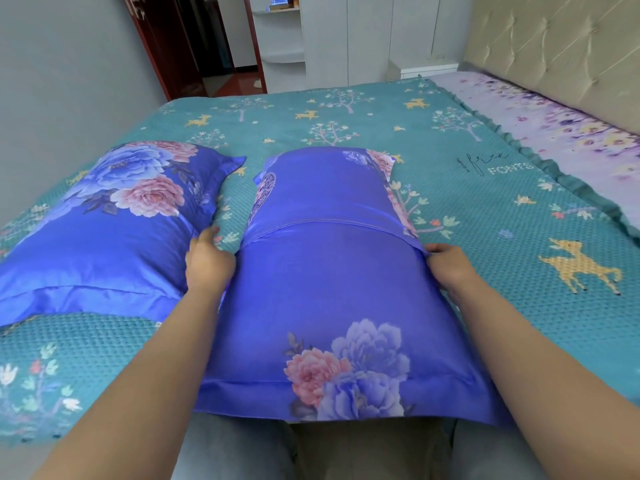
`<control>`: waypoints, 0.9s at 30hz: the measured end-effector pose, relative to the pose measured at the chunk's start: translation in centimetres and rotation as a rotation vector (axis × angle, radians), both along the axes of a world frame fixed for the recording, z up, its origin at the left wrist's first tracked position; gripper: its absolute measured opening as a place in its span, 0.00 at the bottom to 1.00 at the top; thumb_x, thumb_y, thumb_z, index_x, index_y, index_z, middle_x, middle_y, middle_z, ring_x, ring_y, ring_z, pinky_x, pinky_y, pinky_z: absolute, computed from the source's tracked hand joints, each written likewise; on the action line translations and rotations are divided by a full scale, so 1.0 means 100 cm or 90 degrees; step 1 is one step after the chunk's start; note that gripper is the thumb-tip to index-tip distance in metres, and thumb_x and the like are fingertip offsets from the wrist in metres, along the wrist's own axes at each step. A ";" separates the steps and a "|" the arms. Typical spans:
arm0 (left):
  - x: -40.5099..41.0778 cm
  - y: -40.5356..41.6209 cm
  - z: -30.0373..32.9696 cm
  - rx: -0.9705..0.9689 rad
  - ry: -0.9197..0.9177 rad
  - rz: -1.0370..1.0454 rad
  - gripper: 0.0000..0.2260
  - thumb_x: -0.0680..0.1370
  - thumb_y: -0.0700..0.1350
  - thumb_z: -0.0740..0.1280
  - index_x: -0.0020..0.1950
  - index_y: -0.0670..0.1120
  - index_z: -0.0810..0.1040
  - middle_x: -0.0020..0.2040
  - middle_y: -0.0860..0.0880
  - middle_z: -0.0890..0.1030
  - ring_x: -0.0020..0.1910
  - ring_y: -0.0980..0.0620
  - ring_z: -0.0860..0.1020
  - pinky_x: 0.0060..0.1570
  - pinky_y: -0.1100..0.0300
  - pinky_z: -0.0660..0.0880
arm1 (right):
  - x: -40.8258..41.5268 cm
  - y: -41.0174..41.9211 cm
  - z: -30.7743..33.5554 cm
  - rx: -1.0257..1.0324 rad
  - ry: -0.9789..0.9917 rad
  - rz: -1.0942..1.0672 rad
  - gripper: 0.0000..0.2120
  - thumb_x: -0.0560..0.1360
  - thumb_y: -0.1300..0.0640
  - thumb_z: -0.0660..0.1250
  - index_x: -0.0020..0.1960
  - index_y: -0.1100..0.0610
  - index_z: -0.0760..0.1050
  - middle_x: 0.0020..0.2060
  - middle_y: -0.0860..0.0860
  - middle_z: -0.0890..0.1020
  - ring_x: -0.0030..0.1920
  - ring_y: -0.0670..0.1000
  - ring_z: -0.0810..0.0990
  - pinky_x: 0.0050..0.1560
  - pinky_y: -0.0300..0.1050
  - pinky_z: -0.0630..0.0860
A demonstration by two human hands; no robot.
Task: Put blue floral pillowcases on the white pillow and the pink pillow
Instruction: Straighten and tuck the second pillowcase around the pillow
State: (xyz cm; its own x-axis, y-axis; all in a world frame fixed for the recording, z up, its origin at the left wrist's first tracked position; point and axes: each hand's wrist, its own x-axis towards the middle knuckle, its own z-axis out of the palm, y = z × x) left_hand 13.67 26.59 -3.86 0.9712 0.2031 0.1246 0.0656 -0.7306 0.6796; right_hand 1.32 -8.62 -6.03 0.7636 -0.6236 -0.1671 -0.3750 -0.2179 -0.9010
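Both hands are placed at the sides of the nearer blue floral pillowcase (332, 289) in the head view. At its left edge the left hand (207, 259) is seen from the back, its fingers reaching down between the two pillows; whether they are curled round the fabric cannot be told. At the right edge, the end of the overlapping flap seam is pinched by the right hand (446, 263), fingertips bent onto the cloth.

This pillowcase is filled and lies lengthwise across the middle of the bed, its flowered hem nearest the person and hanging just over the bed edge. No white or pink pillow fabric can be made out at the seam.

A second blue floral pillowcase (114, 223), also filled, is laid to the left, just beside the first, with large blue and pink blooms facing up.

Both are supported by a teal bedspread (485, 209) printed with yellow deer and small trees. A lilac flowered sheet (554, 133) is exposed along the far right, below a tufted beige headboard (561, 46).
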 end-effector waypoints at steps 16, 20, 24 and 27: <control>-0.051 -0.110 0.030 0.258 0.116 -0.229 0.36 0.70 0.75 0.49 0.75 0.63 0.48 0.77 0.60 0.45 0.76 0.44 0.44 0.68 0.33 0.51 | 0.011 0.029 0.009 0.185 0.064 0.023 0.34 0.68 0.42 0.71 0.67 0.60 0.70 0.63 0.53 0.76 0.61 0.54 0.76 0.64 0.46 0.71; -0.048 -0.105 0.028 0.160 0.148 -0.178 0.41 0.66 0.77 0.53 0.74 0.65 0.46 0.77 0.58 0.46 0.75 0.38 0.50 0.67 0.35 0.58 | 0.012 0.042 0.028 0.328 0.022 0.042 0.08 0.75 0.56 0.67 0.52 0.57 0.74 0.37 0.51 0.78 0.35 0.49 0.77 0.27 0.30 0.72; -0.034 -0.105 0.041 0.036 0.112 -0.182 0.37 0.69 0.74 0.55 0.75 0.64 0.49 0.77 0.50 0.51 0.74 0.41 0.58 0.71 0.43 0.58 | 0.025 0.056 0.073 0.296 -0.114 -0.001 0.05 0.72 0.65 0.66 0.39 0.57 0.75 0.22 0.47 0.76 0.25 0.47 0.74 0.22 0.32 0.67; -0.029 -0.103 0.056 -0.289 0.147 -0.226 0.39 0.67 0.71 0.62 0.75 0.63 0.52 0.74 0.52 0.61 0.69 0.49 0.69 0.68 0.50 0.66 | 0.032 0.062 0.129 0.182 -0.271 0.057 0.11 0.71 0.69 0.64 0.42 0.54 0.76 0.23 0.44 0.75 0.24 0.43 0.71 0.27 0.35 0.68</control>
